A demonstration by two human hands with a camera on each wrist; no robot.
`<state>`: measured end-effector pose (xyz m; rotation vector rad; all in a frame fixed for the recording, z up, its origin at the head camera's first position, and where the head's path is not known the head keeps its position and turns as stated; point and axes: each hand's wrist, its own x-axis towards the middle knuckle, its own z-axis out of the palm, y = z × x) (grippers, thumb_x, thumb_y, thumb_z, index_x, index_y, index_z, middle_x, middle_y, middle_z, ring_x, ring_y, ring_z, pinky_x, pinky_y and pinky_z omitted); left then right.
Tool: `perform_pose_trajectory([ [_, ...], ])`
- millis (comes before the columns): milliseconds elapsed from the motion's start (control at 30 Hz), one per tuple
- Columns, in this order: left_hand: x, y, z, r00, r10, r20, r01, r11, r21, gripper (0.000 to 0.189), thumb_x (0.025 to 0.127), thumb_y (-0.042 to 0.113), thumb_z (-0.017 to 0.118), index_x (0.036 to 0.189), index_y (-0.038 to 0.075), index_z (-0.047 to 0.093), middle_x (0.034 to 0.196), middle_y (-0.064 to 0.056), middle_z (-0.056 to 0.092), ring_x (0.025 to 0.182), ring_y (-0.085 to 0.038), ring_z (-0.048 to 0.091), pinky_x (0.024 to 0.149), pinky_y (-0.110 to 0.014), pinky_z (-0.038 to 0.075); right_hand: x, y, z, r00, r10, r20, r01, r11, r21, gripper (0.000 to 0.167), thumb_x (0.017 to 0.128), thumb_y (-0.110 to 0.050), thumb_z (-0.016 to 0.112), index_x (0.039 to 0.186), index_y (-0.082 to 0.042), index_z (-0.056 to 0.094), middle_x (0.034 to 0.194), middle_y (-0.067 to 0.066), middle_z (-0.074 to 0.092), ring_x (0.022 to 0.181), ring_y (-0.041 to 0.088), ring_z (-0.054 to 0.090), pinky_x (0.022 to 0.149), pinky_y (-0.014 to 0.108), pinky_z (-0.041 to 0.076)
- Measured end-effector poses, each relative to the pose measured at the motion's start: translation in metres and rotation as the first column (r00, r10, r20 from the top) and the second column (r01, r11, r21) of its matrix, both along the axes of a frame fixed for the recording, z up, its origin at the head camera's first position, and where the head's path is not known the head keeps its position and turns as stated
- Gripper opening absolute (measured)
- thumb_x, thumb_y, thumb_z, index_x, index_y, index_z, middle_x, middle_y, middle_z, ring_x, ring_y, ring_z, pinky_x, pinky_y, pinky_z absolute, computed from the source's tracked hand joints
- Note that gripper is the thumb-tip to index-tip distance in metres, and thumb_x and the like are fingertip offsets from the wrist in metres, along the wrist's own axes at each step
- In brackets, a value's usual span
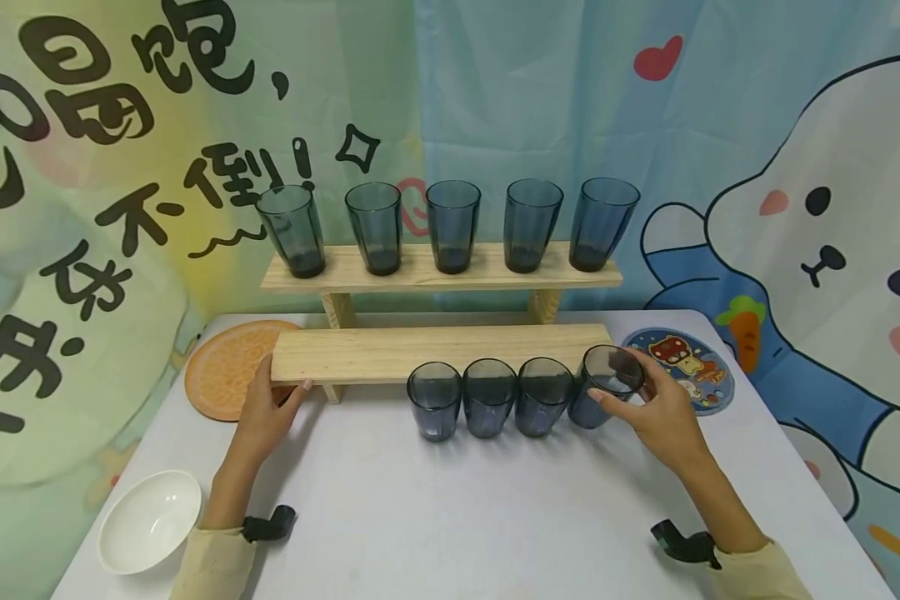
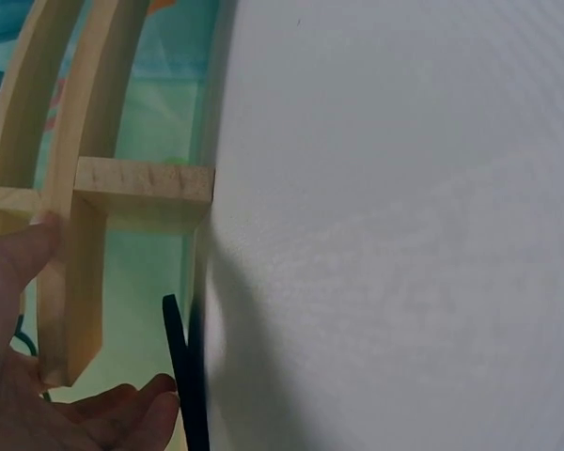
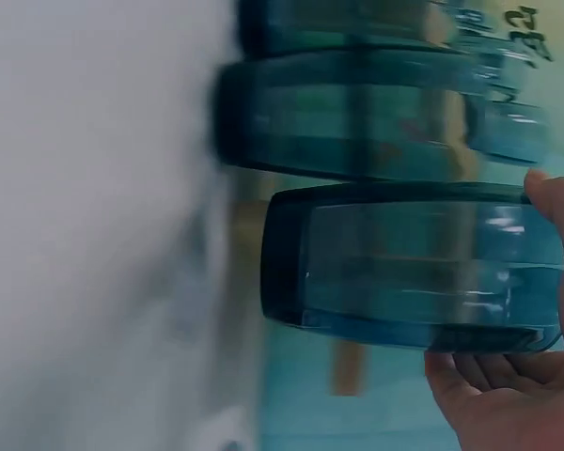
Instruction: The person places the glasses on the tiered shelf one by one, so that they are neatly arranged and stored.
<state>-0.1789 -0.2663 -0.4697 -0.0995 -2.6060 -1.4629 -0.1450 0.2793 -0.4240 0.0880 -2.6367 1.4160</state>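
Note:
My right hand (image 1: 663, 412) grips a blue-tinted glass (image 1: 607, 387) around its upper part, thumb on the near side. In the right wrist view this glass (image 3: 404, 268) has its base a little off the white tabletop. Three matching glasses (image 1: 437, 404) stand in a row to its left, before the lower plank. With my left hand (image 1: 266, 417) I hold the left end of the wooden shelf's lower plank (image 1: 390, 354). The left wrist view shows the thumb on the plank's edge (image 2: 70, 310) and the other fingers below it.
On the upper plank (image 1: 420, 279) stand several more blue glasses (image 1: 453, 229). An orange round mat (image 1: 228, 371) lies left of the shelf, a patterned blue mat (image 1: 708, 379) right of it. The white bowl (image 1: 150, 521) is near the table's left edge. Behind hangs a printed curtain (image 1: 487, 83).

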Motion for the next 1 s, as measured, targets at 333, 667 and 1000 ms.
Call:
perform_pose_trajectory([
  [333,0.000,-0.002,0.000,1.000,0.000,-0.018,0.000,1.000,-0.005,0.073,0.107,0.018,0.064,0.162,-0.005,0.021,0.152,-0.034,0.043,0.137,-0.048,0.055,0.113,-0.057,0.046,-0.021,0.010,0.058,0.994,-0.021,-0.107,0.031,0.995,0.090,0.086,0.094,-0.034,0.083,0.161,-0.005,0.039,0.148,0.028,0.051,0.138,0.049,0.053,0.113,0.023,0.043],
  [667,-0.001,-0.001,-0.002,1.000,0.005,-0.005,-0.005,1.000,-0.006,0.072,0.107,0.017,0.064,0.161,-0.006,0.022,0.152,-0.034,0.043,0.138,-0.048,0.054,0.113,-0.056,0.046,-0.062,0.012,0.055,0.996,0.016,-0.087,-0.014,0.999,0.030,0.086,0.096,-0.032,0.080,0.162,-0.001,0.035,0.149,0.032,0.048,0.144,0.052,0.045,0.116,0.064,0.036],
  [1000,-0.001,0.000,0.000,1.000,-0.005,-0.011,0.005,1.000,0.012,0.074,0.106,0.017,0.066,0.162,-0.005,0.022,0.152,-0.033,0.043,0.138,-0.048,0.054,0.114,-0.055,0.046,-0.076,0.008,0.050,0.998,0.025,-0.062,-0.022,0.999,0.040,0.089,0.096,-0.038,0.079,0.163,-0.002,0.034,0.151,0.030,0.048,0.144,0.051,0.046,0.116,0.064,0.039],
])
